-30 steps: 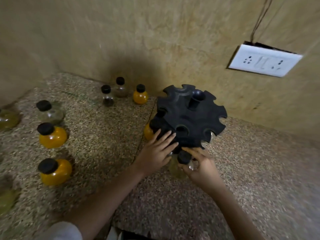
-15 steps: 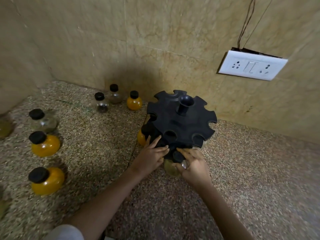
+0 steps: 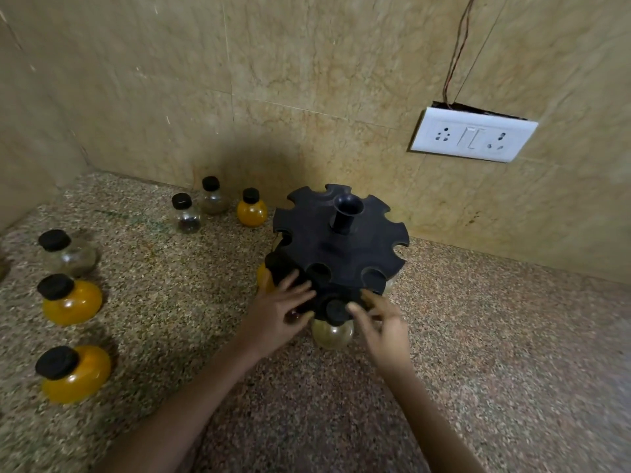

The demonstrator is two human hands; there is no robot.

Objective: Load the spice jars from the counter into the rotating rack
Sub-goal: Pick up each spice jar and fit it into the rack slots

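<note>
Jar seated, right hand letting go.

Pale jar [image 3: 333,331] now hangs by its black cap in the near slot of the rack [image 3: 341,247], where a second ago the right hand [image 3: 386,327] was gripping it; those fingers [image 3: 356,310] have spread open and released, just brushing the cap. Left hand [image 3: 278,314] stays pressed on the rack's rim, fingers flat, steadying, holding nothing. An orange jar [image 3: 264,278] sits slotted at left. Six jars wait on the counter [image 3: 164,302], so plenty of loading left.

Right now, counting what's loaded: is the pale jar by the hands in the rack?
In: the pale jar hangs by its neck from the rack.
</note>
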